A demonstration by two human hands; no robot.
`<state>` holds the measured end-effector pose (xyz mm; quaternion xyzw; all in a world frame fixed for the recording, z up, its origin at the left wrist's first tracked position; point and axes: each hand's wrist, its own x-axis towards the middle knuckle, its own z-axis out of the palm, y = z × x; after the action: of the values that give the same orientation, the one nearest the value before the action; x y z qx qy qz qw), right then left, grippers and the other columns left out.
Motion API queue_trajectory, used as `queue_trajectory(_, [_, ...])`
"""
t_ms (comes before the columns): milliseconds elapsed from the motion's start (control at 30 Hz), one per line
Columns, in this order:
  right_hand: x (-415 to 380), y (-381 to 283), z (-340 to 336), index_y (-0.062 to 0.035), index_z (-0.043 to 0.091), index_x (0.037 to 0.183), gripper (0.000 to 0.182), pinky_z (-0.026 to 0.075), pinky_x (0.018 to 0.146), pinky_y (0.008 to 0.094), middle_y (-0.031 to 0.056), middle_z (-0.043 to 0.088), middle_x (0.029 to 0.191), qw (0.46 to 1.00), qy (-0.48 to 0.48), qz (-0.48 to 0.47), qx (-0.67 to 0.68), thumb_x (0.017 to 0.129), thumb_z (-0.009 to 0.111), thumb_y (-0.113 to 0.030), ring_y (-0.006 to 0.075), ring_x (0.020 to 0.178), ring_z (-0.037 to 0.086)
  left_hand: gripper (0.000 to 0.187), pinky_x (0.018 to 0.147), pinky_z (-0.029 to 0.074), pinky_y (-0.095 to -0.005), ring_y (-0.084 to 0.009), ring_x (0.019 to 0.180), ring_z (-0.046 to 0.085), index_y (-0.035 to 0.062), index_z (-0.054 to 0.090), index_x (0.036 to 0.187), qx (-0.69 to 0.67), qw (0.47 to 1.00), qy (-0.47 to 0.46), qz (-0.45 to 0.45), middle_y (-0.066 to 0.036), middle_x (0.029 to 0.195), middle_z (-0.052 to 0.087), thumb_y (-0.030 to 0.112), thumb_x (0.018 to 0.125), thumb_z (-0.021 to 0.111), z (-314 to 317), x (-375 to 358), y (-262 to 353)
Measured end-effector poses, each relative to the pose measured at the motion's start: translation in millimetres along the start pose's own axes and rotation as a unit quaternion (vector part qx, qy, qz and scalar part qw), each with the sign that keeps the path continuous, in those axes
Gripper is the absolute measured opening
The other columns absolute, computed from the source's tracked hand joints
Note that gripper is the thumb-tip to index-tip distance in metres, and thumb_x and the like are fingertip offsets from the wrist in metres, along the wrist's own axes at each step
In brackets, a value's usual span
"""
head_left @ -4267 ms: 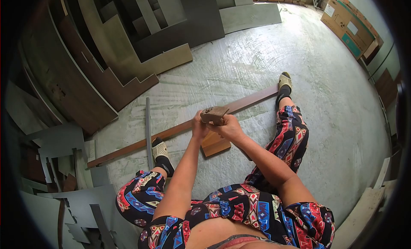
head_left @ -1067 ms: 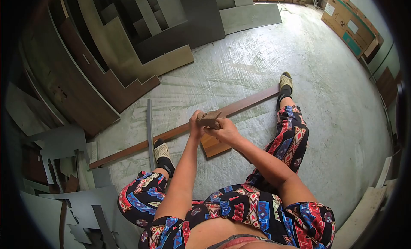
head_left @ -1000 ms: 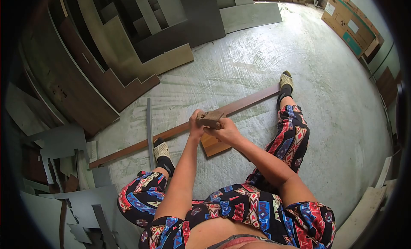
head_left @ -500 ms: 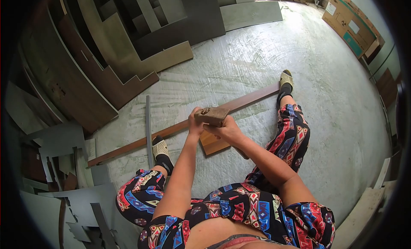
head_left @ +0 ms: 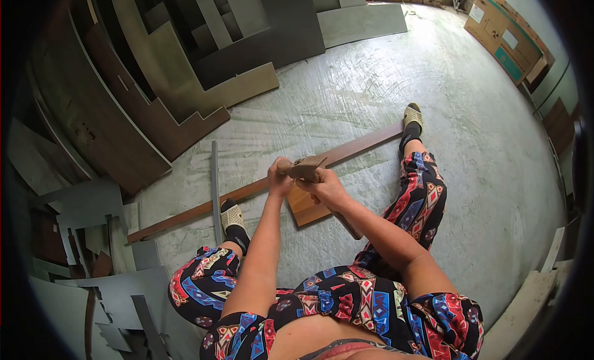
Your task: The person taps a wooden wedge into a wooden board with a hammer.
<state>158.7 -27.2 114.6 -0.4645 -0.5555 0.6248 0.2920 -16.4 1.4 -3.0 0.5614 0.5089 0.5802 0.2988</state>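
Observation:
Above the floor, my two hands are together on a hatchet-like tool [head_left: 305,169] with a worn brown head and a handle that slants down to the lower right. My right hand [head_left: 326,190] is closed round the handle close beneath the head. At the head's left end my left hand [head_left: 280,179] is closed; its exact grip is partly hidden. Below the hands lies a small brown wooden board [head_left: 307,210], partly covered by them. A long brown strip [head_left: 244,190] runs across the floor behind the hands, its right end by my right foot.
A thin grey strip [head_left: 215,180] lies beside my left slipper [head_left: 232,217]. Cut panels [head_left: 99,121] lean in stacks on the left and at the back. Grey offcuts [head_left: 127,292] fill the lower left. A cardboard box [head_left: 504,38] stands at the back right.
The tool's head has turned and tilted, so its edge now points up to the right. Both hands have shifted slightly left with it.

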Motion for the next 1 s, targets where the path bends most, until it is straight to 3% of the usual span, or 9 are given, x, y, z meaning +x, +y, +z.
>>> queue_trajectory(133, [0.9, -0.8, -2.6, 0.0009, 0.062, 0.084, 0.032, 0.040, 0.040, 0.0251, 0.0012, 0.053, 0.059, 0.996, 0.007, -0.010, 0.091, 0.082, 0.070, -0.030, 0.0089, 0.045, 0.050, 0.018, 0.063, 0.050, -0.0272, -0.0129, 0.068, 0.060, 0.0057, 0.060, 0.082, -0.128, 0.970, 0.067, -0.193, -0.004, 0.075, 0.062, 0.009, 0.069, 0.073, -22.0, 6.9, -8.7])
queue_trajectory(267, [0.9, -5.6, -3.3, 0.0006, 0.062, 0.085, 0.031, 0.039, 0.041, 0.0250, 0.0003, 0.051, 0.059, 0.996, 0.005, -0.006, 0.085, 0.083, 0.069, -0.029, 0.0083, 0.045, 0.049, 0.018, 0.061, 0.053, -0.0268, -0.0145, 0.065, 0.063, 0.0043, 0.059, 0.083, -0.196, 0.932, 0.185, -0.242, -0.006, 0.075, 0.063, 0.006, 0.071, 0.072, -40.3, 2.0, -15.2])
queue_trajectory(367, [1.0, -5.9, -2.3, -0.0001, 0.063, 0.089, 0.029, 0.040, 0.041, 0.0238, -0.0005, 0.051, 0.061, 0.998, 0.005, 0.004, 0.068, 0.083, 0.069, -0.028, 0.0073, 0.046, 0.049, 0.018, 0.060, 0.053, -0.0266, -0.0143, 0.065, 0.063, 0.0039, 0.059, 0.084, -0.210, 0.917, 0.211, -0.265, -0.007, 0.074, 0.063, 0.005, 0.071, 0.072, -45.2, 0.3, -5.9])
queue_trajectory(433, [1.6, -5.3, -1.6, -0.0016, 0.064, 0.098, 0.027, 0.040, 0.042, 0.0219, -0.0020, 0.051, 0.064, 0.999, -0.001, 0.016, 0.037, 0.085, 0.067, -0.024, 0.0056, 0.048, 0.048, 0.017, 0.060, 0.052, -0.0264, -0.0138, 0.066, 0.062, 0.0043, 0.060, 0.082, -0.199, 0.928, 0.186, -0.254, -0.006, 0.074, 0.063, 0.007, 0.071, 0.072, -40.8, 0.4, 0.9])
queue_trajectory(567, [1.3, -3.6, -0.2, -0.0015, 0.064, 0.098, 0.027, 0.040, 0.043, 0.0217, -0.0021, 0.052, 0.065, 0.999, -0.006, -0.003, 0.034, 0.085, 0.068, -0.024, 0.0054, 0.049, 0.048, 0.014, 0.061, 0.049, -0.0266, -0.0120, 0.066, 0.061, 0.0049, 0.060, 0.078, -0.066, 0.984, 0.076, -0.145, -0.003, 0.074, 0.062, 0.008, 0.071, 0.071, -30.4, 6.6, -2.9])
queue_trajectory(700, [-0.1, -6.5, -1.2, -0.0013, 0.064, 0.099, 0.027, 0.039, 0.043, 0.0213, -0.0020, 0.053, 0.066, 1.000, -0.007, 0.001, 0.029, 0.085, 0.067, -0.024, 0.0053, 0.049, 0.048, 0.016, 0.062, 0.047, -0.0280, -0.0118, 0.067, 0.058, 0.0055, 0.059, 0.075, 0.013, 0.994, 0.005, -0.110, -0.002, 0.071, 0.061, 0.013, 0.071, 0.072, -17.9, 6.4, -2.5])
queue_trajectory(833, [-0.6, -4.2, 0.7, -0.0013, 0.064, 0.096, 0.026, 0.039, 0.043, 0.0214, -0.0024, 0.053, 0.065, 0.999, 0.001, -0.032, 0.026, 0.084, 0.068, -0.024, 0.0054, 0.049, 0.048, 0.021, 0.063, 0.047, -0.0293, -0.0147, 0.065, 0.057, 0.0066, 0.057, 0.077, 0.087, 0.996, -0.013, -0.034, -0.004, 0.070, 0.060, 0.017, 0.069, 0.073, -11.6, 5.9, -2.8])
queue_trajectory(933, [-1.2, -6.0, 0.1, -0.0001, 0.064, 0.087, 0.038, 0.045, 0.053, 0.0287, 0.0027, 0.059, 0.065, 0.999, -0.012, -0.033, -0.005, 0.078, 0.072, -0.036, 0.0116, 0.056, 0.057, 0.020, 0.062, 0.047, -0.0298, -0.0151, 0.065, 0.057, 0.0079, 0.056, 0.078, 0.048, 0.998, -0.031, 0.011, -0.004, 0.070, 0.059, 0.015, 0.070, 0.072, -6.4, 2.4, -3.4])
queue_trajectory(1000, [2.1, -1.1, 3.2, -0.0010, 0.065, 0.092, 0.033, 0.043, 0.048, 0.0252, 0.0001, 0.055, 0.064, 0.995, 0.001, -0.061, -0.080, 0.080, 0.071, -0.031, 0.0085, 0.053, 0.053, 0.018, 0.062, 0.046, -0.0297, -0.0153, 0.066, 0.057, 0.0084, 0.055, 0.077, 0.051, 0.998, -0.034, 0.003, -0.004, 0.070, 0.059, 0.014, 0.071, 0.071, -3.2, -1.2, 0.3])
